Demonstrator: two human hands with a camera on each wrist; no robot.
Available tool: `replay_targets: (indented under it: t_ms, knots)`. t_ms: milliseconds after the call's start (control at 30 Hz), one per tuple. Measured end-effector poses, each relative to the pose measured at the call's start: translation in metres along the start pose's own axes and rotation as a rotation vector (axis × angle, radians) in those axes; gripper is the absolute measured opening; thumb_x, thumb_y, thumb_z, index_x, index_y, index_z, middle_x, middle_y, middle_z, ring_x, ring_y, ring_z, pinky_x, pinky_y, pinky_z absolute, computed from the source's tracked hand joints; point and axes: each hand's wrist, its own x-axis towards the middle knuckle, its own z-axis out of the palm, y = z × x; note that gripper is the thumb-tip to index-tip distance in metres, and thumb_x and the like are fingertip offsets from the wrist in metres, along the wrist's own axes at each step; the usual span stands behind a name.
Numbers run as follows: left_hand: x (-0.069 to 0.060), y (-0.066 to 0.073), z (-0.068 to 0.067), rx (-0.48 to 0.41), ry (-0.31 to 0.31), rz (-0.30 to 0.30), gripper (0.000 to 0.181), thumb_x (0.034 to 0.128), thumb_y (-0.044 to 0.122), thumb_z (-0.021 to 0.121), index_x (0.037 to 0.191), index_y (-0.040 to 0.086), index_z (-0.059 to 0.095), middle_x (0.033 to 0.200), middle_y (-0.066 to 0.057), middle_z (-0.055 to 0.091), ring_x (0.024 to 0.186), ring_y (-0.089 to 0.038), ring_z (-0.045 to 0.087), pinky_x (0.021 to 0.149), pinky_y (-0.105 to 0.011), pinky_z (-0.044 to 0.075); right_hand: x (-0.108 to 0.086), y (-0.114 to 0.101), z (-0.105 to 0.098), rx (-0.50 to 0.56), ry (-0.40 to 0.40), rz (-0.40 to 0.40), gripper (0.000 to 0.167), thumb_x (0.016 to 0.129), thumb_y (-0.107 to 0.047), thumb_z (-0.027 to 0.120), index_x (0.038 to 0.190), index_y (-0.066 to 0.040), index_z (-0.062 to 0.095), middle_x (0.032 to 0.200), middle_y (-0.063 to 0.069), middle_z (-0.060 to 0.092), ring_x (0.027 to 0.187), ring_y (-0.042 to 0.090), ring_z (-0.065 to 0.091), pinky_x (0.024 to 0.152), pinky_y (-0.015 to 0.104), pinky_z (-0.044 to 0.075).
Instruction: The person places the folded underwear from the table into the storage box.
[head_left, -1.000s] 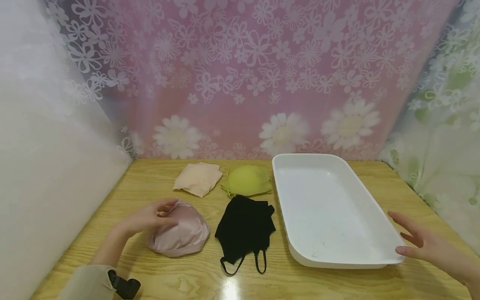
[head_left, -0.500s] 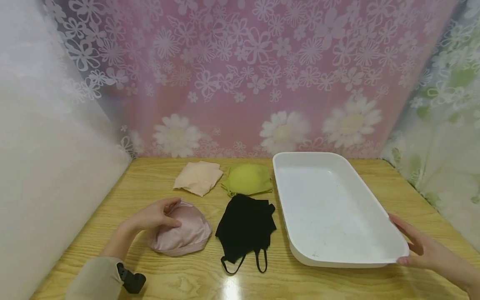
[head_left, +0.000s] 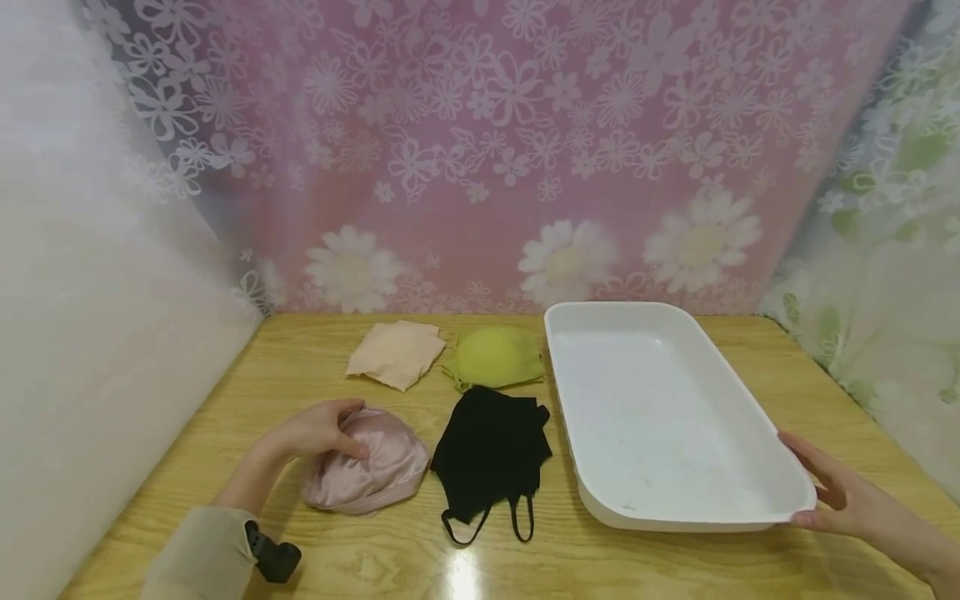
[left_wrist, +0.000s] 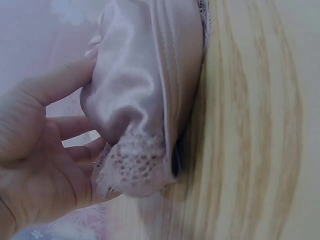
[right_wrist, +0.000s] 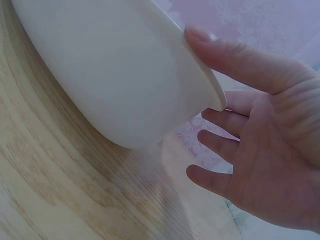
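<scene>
A pink satin bra [head_left: 382, 467] with lace trim lies folded on the wooden table, at the left in the head view. My left hand [head_left: 318, 429] holds its left side, the thumb [left_wrist: 75, 75] on the satin cup and the fingers behind it. Over at the right, a white plastic tray [head_left: 806, 500] stands with nothing in it. My right hand [head_left: 843, 496] touches its near right corner. In the right wrist view the thumb [right_wrist: 235, 60] rests on the rim, and the other fingers extend loosely beyond and below it.
Between the pink bra and the tray lies a black strappy garment [head_left: 491, 454]. Behind it sit a yellow-green bra [head_left: 495, 357] and a folded peach cloth garment [head_left: 397, 354]. A pink floral curtain [head_left: 480, 167] hangs along the table's back edge.
My left hand has taken hold of the pink bra, and both have shifted slightly right. The right hand has come into contact with the tray's corner.
</scene>
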Motion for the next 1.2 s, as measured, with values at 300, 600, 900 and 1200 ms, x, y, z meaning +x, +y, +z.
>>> replay_targets:
  t_ms: [300,600,900,1200]
  knots:
    - [-0.012,-0.002,-0.002,-0.027,0.04,0.056,0.091,0.0754,0.031,0.077,0.14,-0.011,0.029,0.142,-0.029,0.031,0.129,-0.046,0.027,0.1,-0.057,0.029,0.0,0.003,0.0,-0.042,0.011,0.016,0.082,0.091,0.008,0.048,0.15,-0.015,-0.003,0.141,-0.03,0.011,0.115,-0.019,0.029,0.075,0.014,0.042]
    - [-0.012,-0.008,-0.003,-0.068,-0.067,0.075,0.093,0.0735,0.024,0.079,0.144,-0.004,0.025,0.145,-0.026,0.026,0.133,-0.043,0.02,0.101,-0.055,0.028,-0.002,0.008,0.0,-0.031,0.01,0.046,0.083,0.093,0.006,0.046,0.15,-0.025,-0.005,0.141,-0.029,0.008,0.112,-0.017,0.034,0.072,0.017,0.044]
    - [-0.004,-0.009,-0.002,-0.035,-0.091,0.107,0.092,0.0733,0.024,0.08,0.143,-0.005,0.027,0.145,-0.025,0.029,0.133,-0.041,0.023,0.101,-0.054,0.028,-0.002,0.009,0.0,0.015,0.008,0.058,0.082,0.094,0.006,0.045,0.149,-0.029,-0.005,0.144,-0.027,0.006,0.112,-0.018,0.034,0.073,0.018,0.046]
    - [0.001,-0.004,0.004,-0.009,-0.082,0.105,0.088,0.0701,0.021,0.082,0.139,-0.006,0.035,0.14,-0.023,0.038,0.13,-0.038,0.031,0.101,-0.051,0.03,-0.003,0.009,0.002,0.096,-0.01,0.063,0.081,0.095,0.007,0.042,0.149,-0.03,-0.005,0.144,-0.027,0.004,0.111,-0.016,0.036,0.073,0.021,0.048]
